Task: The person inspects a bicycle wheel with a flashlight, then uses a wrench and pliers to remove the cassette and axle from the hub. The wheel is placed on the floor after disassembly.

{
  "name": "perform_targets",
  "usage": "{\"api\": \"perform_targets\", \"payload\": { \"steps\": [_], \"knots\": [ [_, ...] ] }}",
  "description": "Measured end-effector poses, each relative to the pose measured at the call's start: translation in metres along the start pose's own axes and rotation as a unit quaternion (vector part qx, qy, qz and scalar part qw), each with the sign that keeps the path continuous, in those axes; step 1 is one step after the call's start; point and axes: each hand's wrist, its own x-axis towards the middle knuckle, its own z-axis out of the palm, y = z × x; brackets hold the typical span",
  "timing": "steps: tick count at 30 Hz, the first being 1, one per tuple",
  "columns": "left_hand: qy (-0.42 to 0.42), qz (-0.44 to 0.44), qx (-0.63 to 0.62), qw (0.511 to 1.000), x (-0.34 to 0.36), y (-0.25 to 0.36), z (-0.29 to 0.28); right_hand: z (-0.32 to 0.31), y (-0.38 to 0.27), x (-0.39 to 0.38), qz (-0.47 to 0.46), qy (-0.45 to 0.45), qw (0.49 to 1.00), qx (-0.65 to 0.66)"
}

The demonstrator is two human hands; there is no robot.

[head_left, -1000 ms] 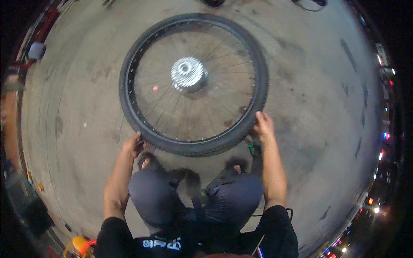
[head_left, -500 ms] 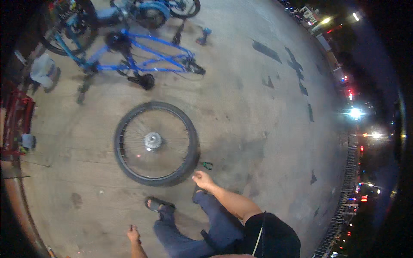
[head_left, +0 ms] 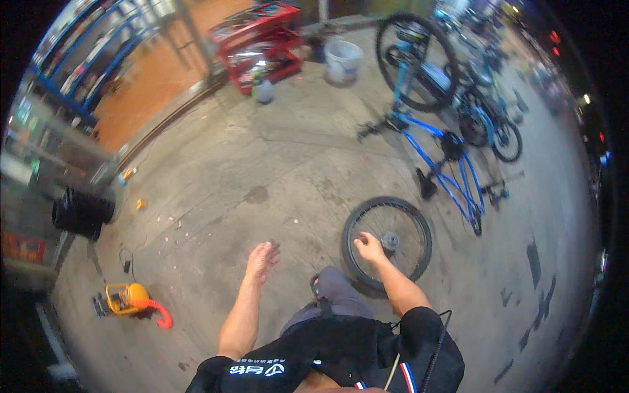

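My left hand [head_left: 263, 261] is held out over the bare concrete, its fingers loosely bent and apart, with nothing visible in it. In front of the bicycle wheel [head_left: 426, 243] my right hand [head_left: 370, 247] hovers with slightly curled fingers; I see nothing in it, and cannot tell whether it touches the tyre. The wheel lies flat on the ground with its sprocket side up, to the right of my leg. Beyond it a blue bicycle frame [head_left: 419, 124] stands upside down, one wheel in the air.
An orange-yellow machine [head_left: 134, 295] with a red coiled hose stands at left, near a black bin-like container [head_left: 82, 213]. A red tool cart [head_left: 259, 46] and a white bucket [head_left: 343, 62] are at the back. Another bicycle [head_left: 504, 141] stands far right.
My view has swung left, bringing in the cart, the doorway and the yellow machine. The wheel now appears further right. Both hands have come forward; the green pliers no longer show.
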Motion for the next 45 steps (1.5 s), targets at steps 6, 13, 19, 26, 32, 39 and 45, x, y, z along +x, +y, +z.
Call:
{"api": "perform_targets", "payload": {
  "steps": [6,13,19,26,32,39,45],
  "knots": [
    [0.047,0.043,0.054,0.996,0.039,0.021,-0.047,0.029,-0.041,0.101,-0.025,-0.047,0.995,-0.079],
    [0.312,-0.131,0.145,0.93,0.125,-0.008,-0.274,0.136,-0.212,0.248,-0.053,-0.109,0.988,-0.1],
    [0.396,-0.122,-0.09,0.905,0.118,0.081,-0.328,0.261,-0.419,0.359,-0.165,-0.207,0.952,-0.155],
    [0.427,-0.181,-0.154,0.873,0.193,0.168,-0.395,0.452,-0.621,0.505,-0.214,-0.293,0.908,-0.211],
    [0.308,0.041,-0.485,0.818,0.288,0.47,-0.518,0.534,-0.817,0.532,-0.046,-0.425,0.904,-0.011],
    [-0.223,0.316,-0.417,0.823,0.451,0.928,-0.548,0.604,-1.102,0.593,0.024,-0.636,0.552,0.539],
    [-0.367,0.271,-0.375,0.807,0.603,1.136,-0.564,0.684,-1.246,0.74,-0.028,-0.597,0.535,0.598]
  ]
}}
